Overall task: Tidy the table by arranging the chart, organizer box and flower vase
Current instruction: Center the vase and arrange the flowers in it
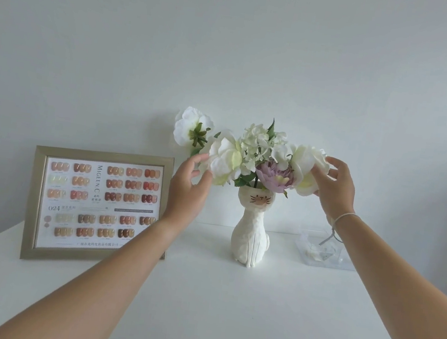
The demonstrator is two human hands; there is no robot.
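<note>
A white cat-shaped flower vase point(250, 230) stands upright near the back middle of the white table point(213, 309). It holds white flowers point(259, 145) and one pale purple bloom. My left hand point(188, 190) is at the left white bloom, fingers spread and touching its petals. My right hand point(332, 187) touches the right white bloom with fingers apart. A framed nail colour chart point(96, 207) stands upright at the back left, partly hidden by my left forearm. A clear plastic organizer box point(322, 252) sits at the back right, partly behind my right wrist.
A plain pale wall rises right behind the table. The table's left edge runs diagonally past the frame. A thin cord bracelet is on my right wrist. Open white surface lies in front of the vase between my arms.
</note>
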